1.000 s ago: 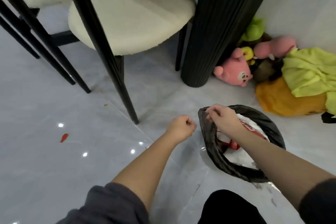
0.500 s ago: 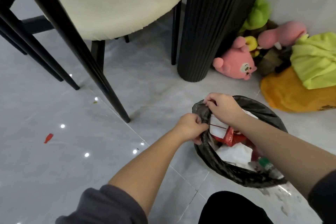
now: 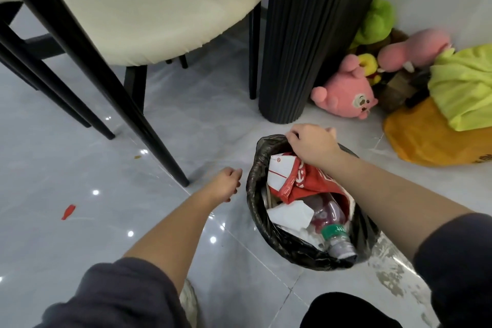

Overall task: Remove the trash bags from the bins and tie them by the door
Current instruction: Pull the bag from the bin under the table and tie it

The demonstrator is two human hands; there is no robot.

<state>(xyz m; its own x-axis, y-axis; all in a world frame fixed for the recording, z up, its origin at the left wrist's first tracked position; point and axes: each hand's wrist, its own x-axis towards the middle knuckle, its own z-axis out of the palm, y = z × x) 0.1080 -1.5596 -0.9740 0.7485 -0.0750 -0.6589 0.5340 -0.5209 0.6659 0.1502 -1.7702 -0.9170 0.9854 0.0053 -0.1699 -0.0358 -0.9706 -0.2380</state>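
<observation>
Black bag [image 3: 269, 234] sits on grey tile floor [image 3: 80, 247], just in front of ribbed black column [image 3: 314, 42], beside chair [image 3: 149, 8]. Glossy, crinkled plastic, mouth wide open, rim rolled outward. Inside: red-white wrapper [image 3: 300, 178], white paper [image 3: 290, 214], plastic bottle [image 3: 335, 231] with green label, lying tilted. Right hand [image 3: 311, 144] reaches over the mouth, fingers curled, pinching the far rim. Left hand [image 3: 226, 188] hovers just left of bag, not touching, fingers loosely curled, holding nothing. Pink plush [image 3: 346, 93] and yellow sack [image 3: 426, 141] by wall. Red scrap [image 3: 68, 212] on floor, well left.
</observation>
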